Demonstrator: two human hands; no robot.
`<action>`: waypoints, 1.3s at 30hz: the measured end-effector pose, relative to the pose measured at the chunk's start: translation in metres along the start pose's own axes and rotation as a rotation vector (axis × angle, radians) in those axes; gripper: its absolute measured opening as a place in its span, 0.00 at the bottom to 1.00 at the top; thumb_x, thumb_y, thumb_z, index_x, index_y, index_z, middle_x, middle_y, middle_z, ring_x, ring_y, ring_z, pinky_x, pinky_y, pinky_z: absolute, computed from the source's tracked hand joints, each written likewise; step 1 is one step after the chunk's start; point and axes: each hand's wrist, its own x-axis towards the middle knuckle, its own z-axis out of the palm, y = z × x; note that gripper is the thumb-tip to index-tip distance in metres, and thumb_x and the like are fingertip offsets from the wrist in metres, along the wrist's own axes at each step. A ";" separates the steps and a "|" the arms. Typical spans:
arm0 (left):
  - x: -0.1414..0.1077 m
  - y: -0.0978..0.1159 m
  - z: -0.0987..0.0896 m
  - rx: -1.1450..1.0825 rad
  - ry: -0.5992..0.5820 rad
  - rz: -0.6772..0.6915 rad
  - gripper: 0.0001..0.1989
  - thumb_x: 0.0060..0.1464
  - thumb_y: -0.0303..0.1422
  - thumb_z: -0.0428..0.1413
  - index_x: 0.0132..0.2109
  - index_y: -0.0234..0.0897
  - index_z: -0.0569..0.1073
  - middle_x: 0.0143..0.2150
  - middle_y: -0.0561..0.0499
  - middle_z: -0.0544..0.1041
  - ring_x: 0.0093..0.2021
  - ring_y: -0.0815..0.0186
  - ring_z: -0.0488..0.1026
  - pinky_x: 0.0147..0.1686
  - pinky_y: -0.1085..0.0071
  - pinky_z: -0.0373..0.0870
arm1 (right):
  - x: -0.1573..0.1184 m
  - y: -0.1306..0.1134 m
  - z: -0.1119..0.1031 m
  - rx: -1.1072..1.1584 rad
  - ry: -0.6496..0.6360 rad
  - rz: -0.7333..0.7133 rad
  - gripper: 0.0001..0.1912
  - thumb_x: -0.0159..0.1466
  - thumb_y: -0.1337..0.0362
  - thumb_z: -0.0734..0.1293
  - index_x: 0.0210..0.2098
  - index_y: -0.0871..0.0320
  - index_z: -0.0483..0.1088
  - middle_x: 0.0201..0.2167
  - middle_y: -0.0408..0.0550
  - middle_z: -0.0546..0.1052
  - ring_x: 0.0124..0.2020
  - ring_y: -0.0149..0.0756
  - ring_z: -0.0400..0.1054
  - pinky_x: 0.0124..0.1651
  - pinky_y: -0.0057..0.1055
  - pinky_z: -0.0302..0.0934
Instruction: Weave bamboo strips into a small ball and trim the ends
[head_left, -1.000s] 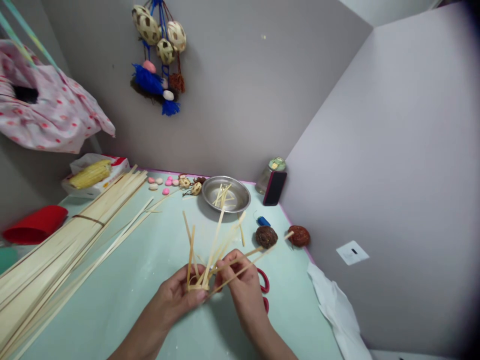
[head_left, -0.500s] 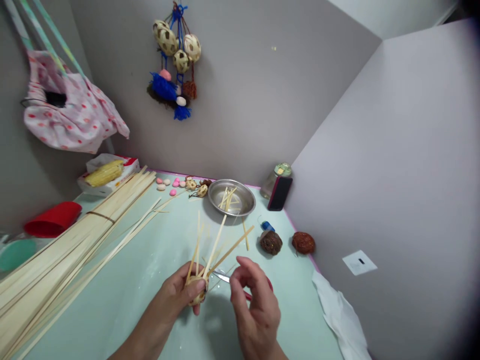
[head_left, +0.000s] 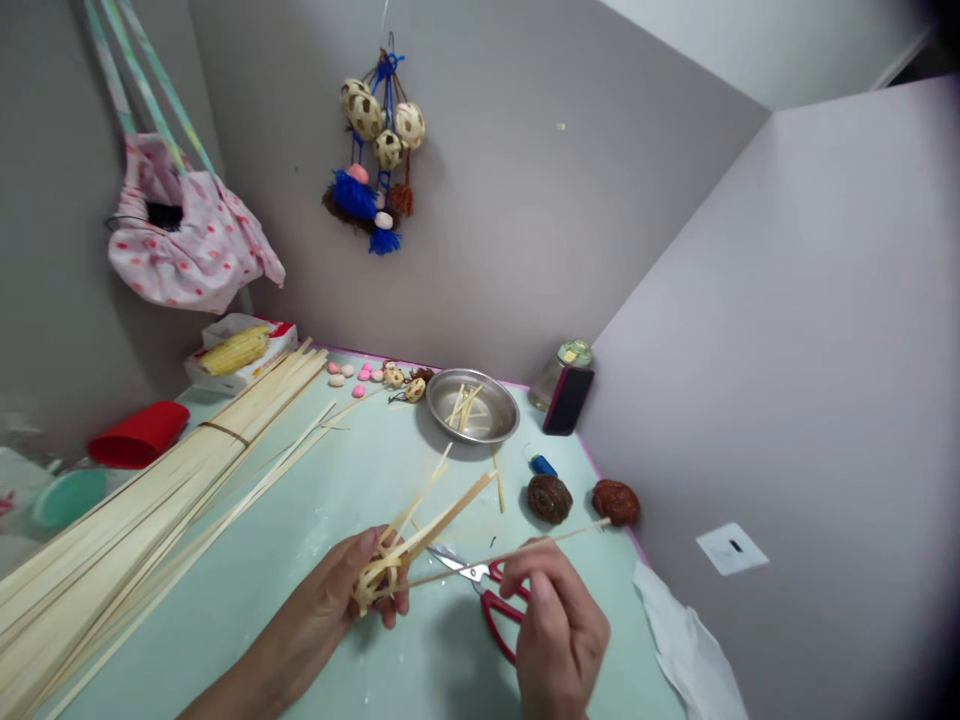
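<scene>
My left hand [head_left: 341, 580] is closed around a small, partly woven ball [head_left: 377, 578] of pale flat strips. Several loose strip ends stick up and to the right from it. One thin strip [head_left: 466, 569] runs from the ball toward the right and passes through the curled fingers of my right hand [head_left: 559, 620], its tip showing beyond them. Beneath that strip, scissors [head_left: 480, 574] with red handles lie on the table, blades slightly apart; my right hand hides part of the handles.
A bundle of long strips [head_left: 180, 470] covers the table's left side. Farther back are a metal bowl [head_left: 510, 405] holding short strips, pink and white pebbles, a jar and a leaning phone [head_left: 568, 400]. Brown yarn balls [head_left: 549, 499] and blue thread lie right; woven balls [head_left: 366, 115] hang on the wall.
The woven ball has turned in my left hand, its loose ends leaning right. My right hand has moved right and closed on one strip, drawing it out sideways. More of the scissors shows.
</scene>
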 end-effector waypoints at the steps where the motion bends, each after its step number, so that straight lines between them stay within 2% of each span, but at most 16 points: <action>1: 0.000 -0.001 -0.001 -0.010 -0.002 -0.012 0.25 0.62 0.53 0.45 0.36 0.35 0.73 0.27 0.49 0.76 0.28 0.66 0.69 0.32 0.72 0.67 | 0.002 0.001 0.000 -0.019 0.005 0.031 0.14 0.70 0.67 0.58 0.29 0.56 0.69 0.24 0.43 0.69 0.26 0.33 0.64 0.28 0.28 0.59; 4: 0.001 -0.004 -0.003 -0.018 -0.019 -0.044 0.27 0.61 0.54 0.45 0.38 0.34 0.74 0.26 0.48 0.77 0.27 0.64 0.72 0.28 0.71 0.68 | 0.003 0.001 0.003 -0.094 -0.129 -0.032 0.08 0.67 0.71 0.63 0.38 0.54 0.73 0.28 0.43 0.73 0.29 0.32 0.68 0.29 0.26 0.63; 7: 0.003 -0.008 -0.003 0.013 -0.084 -0.042 0.28 0.59 0.55 0.47 0.35 0.33 0.75 0.23 0.48 0.75 0.25 0.62 0.74 0.23 0.72 0.68 | -0.002 -0.002 0.008 -0.141 -0.331 -0.224 0.17 0.64 0.77 0.64 0.49 0.55 0.72 0.37 0.48 0.77 0.36 0.34 0.72 0.37 0.26 0.68; 9: 0.004 -0.009 -0.003 0.043 -0.136 -0.042 0.28 0.58 0.55 0.48 0.34 0.32 0.75 0.23 0.48 0.76 0.23 0.64 0.74 0.22 0.73 0.68 | -0.007 -0.003 0.011 -0.162 -0.385 -0.313 0.21 0.63 0.79 0.64 0.53 0.57 0.70 0.40 0.51 0.76 0.39 0.35 0.73 0.40 0.27 0.69; 11: 0.004 -0.009 -0.004 0.078 -0.184 -0.066 0.29 0.58 0.56 0.48 0.33 0.32 0.74 0.22 0.48 0.77 0.21 0.64 0.73 0.20 0.73 0.68 | -0.009 -0.004 0.013 -0.183 -0.386 -0.328 0.22 0.64 0.78 0.65 0.56 0.58 0.68 0.41 0.53 0.76 0.39 0.35 0.73 0.40 0.28 0.69; 14: 0.003 -0.006 -0.004 0.145 -0.214 -0.127 0.30 0.58 0.57 0.47 0.32 0.33 0.75 0.21 0.47 0.77 0.19 0.65 0.72 0.19 0.74 0.66 | -0.005 -0.007 0.014 -0.214 -0.435 -0.258 0.19 0.65 0.74 0.66 0.55 0.56 0.68 0.40 0.53 0.76 0.39 0.37 0.72 0.40 0.31 0.70; 18: 0.003 -0.006 -0.002 0.232 -0.172 -0.154 0.33 0.59 0.58 0.43 0.28 0.33 0.74 0.18 0.49 0.74 0.16 0.68 0.68 0.18 0.74 0.62 | 0.006 -0.016 0.015 -0.173 -0.599 -0.294 0.10 0.66 0.71 0.65 0.45 0.53 0.74 0.41 0.51 0.78 0.44 0.41 0.73 0.47 0.39 0.68; 20: 0.004 -0.008 -0.001 0.245 -0.116 -0.120 0.31 0.59 0.57 0.44 0.28 0.34 0.72 0.16 0.54 0.69 0.15 0.70 0.63 0.18 0.76 0.58 | 0.007 -0.019 0.017 -0.140 -0.657 -0.246 0.10 0.67 0.71 0.65 0.45 0.53 0.74 0.43 0.50 0.79 0.44 0.39 0.74 0.48 0.35 0.69; 22: 0.006 -0.011 0.000 0.232 -0.044 -0.061 0.27 0.58 0.57 0.47 0.32 0.37 0.70 0.16 0.58 0.66 0.15 0.72 0.59 0.17 0.77 0.54 | 0.006 -0.019 0.019 -0.139 -0.699 -0.182 0.11 0.68 0.71 0.64 0.45 0.52 0.75 0.42 0.49 0.80 0.42 0.36 0.74 0.46 0.30 0.69; 25: 0.007 -0.011 0.001 0.213 0.047 0.006 0.23 0.57 0.57 0.49 0.36 0.40 0.66 0.19 0.60 0.66 0.17 0.71 0.60 0.17 0.76 0.55 | 0.001 -0.017 0.021 -0.134 -0.685 -0.125 0.10 0.68 0.70 0.64 0.43 0.52 0.76 0.40 0.49 0.79 0.41 0.35 0.74 0.45 0.29 0.68; 30: 0.003 0.002 0.009 0.190 0.099 0.065 0.20 0.62 0.51 0.46 0.33 0.41 0.65 0.25 0.58 0.67 0.26 0.68 0.66 0.28 0.74 0.66 | -0.004 -0.014 0.022 -0.085 -0.615 -0.060 0.08 0.67 0.72 0.65 0.39 0.56 0.76 0.39 0.50 0.78 0.40 0.34 0.74 0.44 0.26 0.68; 35: 0.000 0.010 0.014 0.170 0.084 0.069 0.15 0.62 0.48 0.49 0.39 0.41 0.69 0.31 0.56 0.70 0.30 0.66 0.67 0.31 0.72 0.67 | -0.002 -0.012 0.022 0.001 -0.544 -0.001 0.09 0.65 0.74 0.66 0.38 0.56 0.76 0.36 0.49 0.78 0.38 0.34 0.74 0.43 0.27 0.68; 39: 0.000 0.013 0.014 0.190 0.017 0.111 0.12 0.62 0.45 0.52 0.43 0.42 0.70 0.36 0.55 0.73 0.34 0.65 0.69 0.37 0.71 0.66 | 0.000 -0.010 0.021 0.067 -0.492 0.061 0.09 0.64 0.74 0.67 0.37 0.55 0.77 0.35 0.47 0.78 0.38 0.35 0.74 0.42 0.28 0.68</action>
